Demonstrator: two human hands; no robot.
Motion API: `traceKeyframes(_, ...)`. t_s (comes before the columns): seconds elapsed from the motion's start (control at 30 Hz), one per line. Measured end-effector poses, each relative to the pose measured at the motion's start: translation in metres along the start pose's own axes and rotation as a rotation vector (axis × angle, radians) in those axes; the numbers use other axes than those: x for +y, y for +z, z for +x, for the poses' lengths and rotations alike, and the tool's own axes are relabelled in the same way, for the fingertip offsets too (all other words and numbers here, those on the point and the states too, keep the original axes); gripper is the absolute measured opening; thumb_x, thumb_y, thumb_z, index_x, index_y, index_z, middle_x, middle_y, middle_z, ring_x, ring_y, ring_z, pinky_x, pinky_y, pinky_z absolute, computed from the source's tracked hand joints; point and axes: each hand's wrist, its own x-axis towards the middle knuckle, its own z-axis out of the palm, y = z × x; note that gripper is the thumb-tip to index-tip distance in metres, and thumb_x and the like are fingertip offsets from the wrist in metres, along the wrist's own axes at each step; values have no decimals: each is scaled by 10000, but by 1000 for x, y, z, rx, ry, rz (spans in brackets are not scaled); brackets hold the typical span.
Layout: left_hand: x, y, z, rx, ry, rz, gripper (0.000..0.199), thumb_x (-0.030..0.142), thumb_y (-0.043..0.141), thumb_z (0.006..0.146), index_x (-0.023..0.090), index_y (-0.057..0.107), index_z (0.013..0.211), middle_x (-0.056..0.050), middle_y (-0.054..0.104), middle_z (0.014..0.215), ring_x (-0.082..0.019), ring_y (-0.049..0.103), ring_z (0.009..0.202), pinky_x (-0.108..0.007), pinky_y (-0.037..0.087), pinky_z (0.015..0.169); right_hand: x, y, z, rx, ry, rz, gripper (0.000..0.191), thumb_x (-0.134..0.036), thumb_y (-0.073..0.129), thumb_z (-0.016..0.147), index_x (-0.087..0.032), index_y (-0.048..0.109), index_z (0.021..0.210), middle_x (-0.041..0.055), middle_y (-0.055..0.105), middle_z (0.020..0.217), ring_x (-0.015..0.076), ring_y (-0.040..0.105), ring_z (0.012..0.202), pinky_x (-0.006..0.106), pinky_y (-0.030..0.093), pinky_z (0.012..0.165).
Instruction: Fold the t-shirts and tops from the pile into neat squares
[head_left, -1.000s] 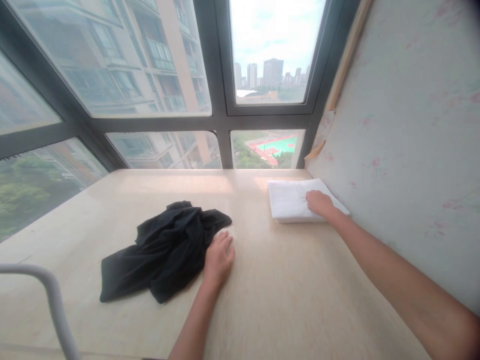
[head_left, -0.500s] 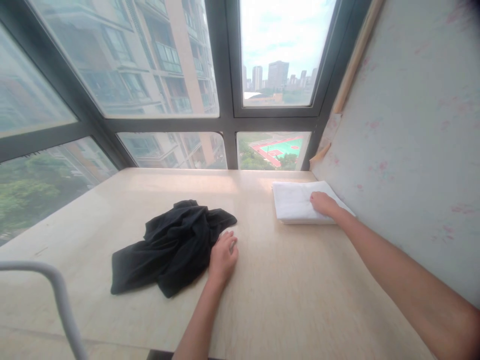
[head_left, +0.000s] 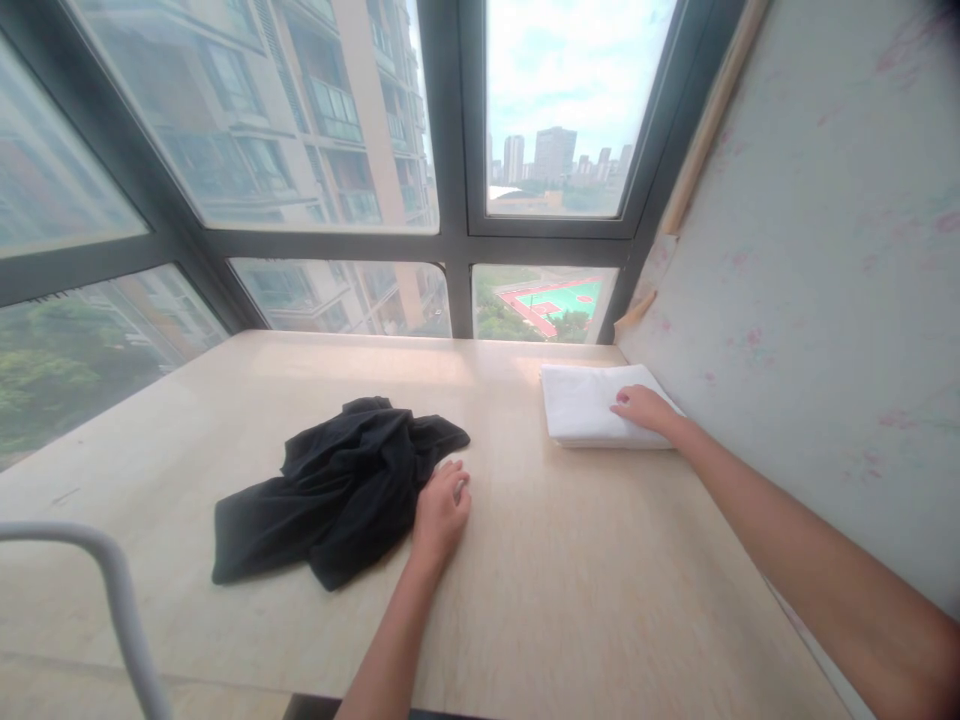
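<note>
A crumpled black cloth [head_left: 345, 490] lies on the pale wooden surface [head_left: 570, 580], left of centre. My left hand [head_left: 442, 505] rests at the cloth's right edge, its fingers loosely curled but apart, with nothing seen in them. Near the wall at the back right is a folded white cloth [head_left: 589, 405], lying flat. On top of it sits my right hand [head_left: 645, 408], thumb and fingers slightly parted, holding nothing that I can see.
Dark-framed windows [head_left: 454, 240] rise behind the surface. A flower-patterned wall [head_left: 825, 300] stands along the right side. At the lower left a grey curved tube [head_left: 116, 580] crosses the view. Something dark shows at the bottom edge.
The fingers of my right hand have loosened a little on the white cloth. The view has shifted slightly; both cloths lie as before.
</note>
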Motion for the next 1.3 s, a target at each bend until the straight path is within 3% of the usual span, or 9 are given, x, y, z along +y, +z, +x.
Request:
traceKeyframes(0.2, 0, 0, 0, -1, -5, 9, 245, 128, 501, 823, 220, 690, 950, -78, 687, 1241, -235, 590, 1241, -432, 454, 1085, -9, 17, 0, -31, 70, -40, 226, -214, 502, 925, -120, 705, 959, 174, 682, 1084, 252, 645, 983, 299, 429, 782)
traceKeyframes(0.33, 0, 1, 0, 1, -11, 4, 240, 131, 494, 829, 221, 684, 945, -75, 689, 1235, -230, 587, 1245, -421, 451, 1086, -13, 16, 2, 16, 126, -61, 296, -176, 383, 970, -72, 633, 1092, 229, 659, 1091, 278, 644, 1000, 333, 436, 800)
traceKeyframes(0.47, 0, 1, 0, 3, -15, -1, 240, 129, 486, 835, 222, 680, 942, -74, 688, 1234, -223, 584, 1247, -408, 454, 1082, -14, 14, -4, 70, 168, -52, 353, -195, 288, 1004, -57, 550, 1196, 219, 676, 991, 280, 664, 912, 337, 429, 758)
traceKeyframes(0.67, 1, 1, 0, -3, -19, -1, 242, 122, 486, 830, 216, 681, 938, -80, 682, 1245, -227, 585, 1245, -413, 460, 1073, -12, 8, -7, 118, 127, 0, 377, -283, 352, 1004, -132, 523, 1305, 155, 681, 1104, 241, 634, 1023, 295, 422, 794)
traceKeyframes(0.8, 1, 0, 0, -2, -17, -1, 242, 117, 489, 828, 219, 680, 936, -78, 682, 1245, -226, 584, 1247, -406, 456, 1078, -12, 10, -4, 66, 106, 12, 380, -434, 561, 898, -158, 678, 1131, 144, 670, 1162, 255, 617, 1066, 285, 430, 809)
traceKeyframes(1.0, 0, 1, 0, 5, -6, 1, 242, 108, 488, 829, 211, 680, 934, -84, 684, 1243, -226, 591, 1239, -403, 461, 1073, -18, 18, -1, 17, 144, 7, 226, -225, 527, 877, -169, 725, 970, 117, 703, 1072, 226, 650, 964, 279, 426, 770)
traceKeyframes(1.3, 1, 1, 0, 21, 4, 0, 236, 98, 494, 825, 206, 681, 920, -85, 691, 1229, -232, 602, 1224, -408, 477, 1058, -26, 14, -1, 41, 212, -34, 314, -141, 370, 952, -54, 630, 1105, 236, 676, 1064, 276, 657, 1000, 320, 439, 806)
